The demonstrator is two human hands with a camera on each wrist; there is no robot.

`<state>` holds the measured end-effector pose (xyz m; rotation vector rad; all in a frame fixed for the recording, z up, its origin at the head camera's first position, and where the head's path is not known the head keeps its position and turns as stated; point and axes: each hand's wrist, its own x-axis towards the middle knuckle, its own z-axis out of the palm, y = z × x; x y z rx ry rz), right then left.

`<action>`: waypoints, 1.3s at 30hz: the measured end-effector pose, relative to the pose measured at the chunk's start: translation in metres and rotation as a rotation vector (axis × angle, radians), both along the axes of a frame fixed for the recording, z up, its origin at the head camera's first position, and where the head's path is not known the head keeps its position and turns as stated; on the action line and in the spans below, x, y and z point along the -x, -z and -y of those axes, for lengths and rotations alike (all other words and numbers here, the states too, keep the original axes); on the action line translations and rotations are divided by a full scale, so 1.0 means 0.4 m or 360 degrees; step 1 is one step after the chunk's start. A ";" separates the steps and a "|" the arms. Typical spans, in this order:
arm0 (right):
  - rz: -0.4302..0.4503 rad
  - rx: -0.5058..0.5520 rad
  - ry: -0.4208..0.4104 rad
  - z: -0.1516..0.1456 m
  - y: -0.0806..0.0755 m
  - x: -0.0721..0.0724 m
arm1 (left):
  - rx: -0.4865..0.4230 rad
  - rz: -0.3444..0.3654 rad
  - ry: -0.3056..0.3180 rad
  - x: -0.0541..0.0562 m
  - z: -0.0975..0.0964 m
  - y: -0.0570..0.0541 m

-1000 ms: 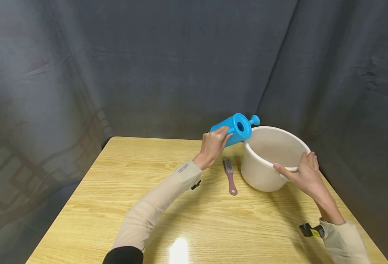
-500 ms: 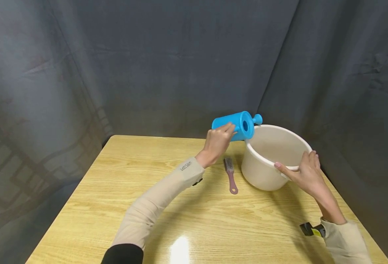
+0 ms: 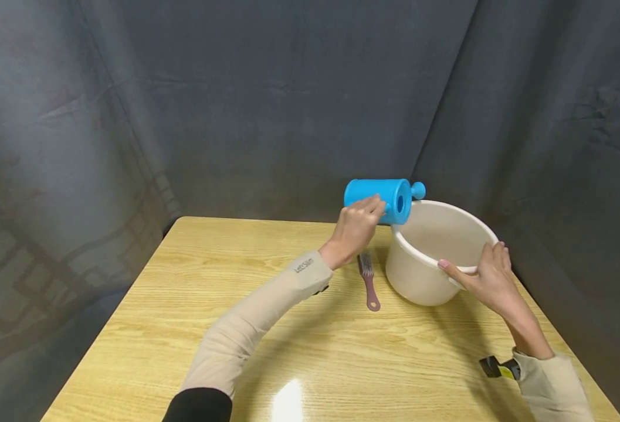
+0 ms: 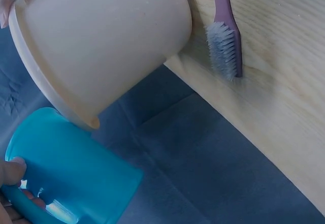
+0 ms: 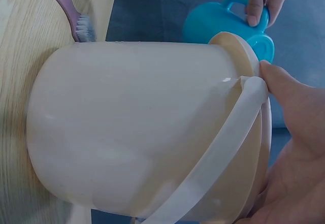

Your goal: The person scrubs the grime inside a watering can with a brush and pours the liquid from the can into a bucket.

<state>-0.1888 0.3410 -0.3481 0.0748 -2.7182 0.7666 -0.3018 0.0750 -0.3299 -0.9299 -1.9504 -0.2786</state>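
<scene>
In the head view my left hand grips the handle of a blue watering can. The can lies tipped on its side in the air, its round spout head over the left back rim of a white bucket. My right hand holds the bucket's near right rim, thumb at the front and fingers over the far side. The right wrist view shows the bucket's pale carrying handle hanging down its side. No water can be made out. Left of the bucket, a scrubbing brush with a mauve handle lies on the table.
The wooden table runs back to a dark grey curtain, which also hangs along both sides. The bucket stands near the table's back right corner. A wrist camera sits on the right forearm.
My left hand has moved a little to the right and tipped the watering can closer to level, its spout head going further over the bucket. The right hand and bucket have hardly moved.
</scene>
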 end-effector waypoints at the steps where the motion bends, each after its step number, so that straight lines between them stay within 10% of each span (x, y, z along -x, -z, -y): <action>1: 0.0001 0.0000 0.0002 0.000 0.000 0.000 | 0.0018 -0.0010 -0.0008 -0.001 -0.001 -0.002; 39: 0.0024 -0.0015 0.0013 -0.001 0.006 -0.001 | 0.0369 -0.0305 -0.0200 -0.027 -0.032 -0.019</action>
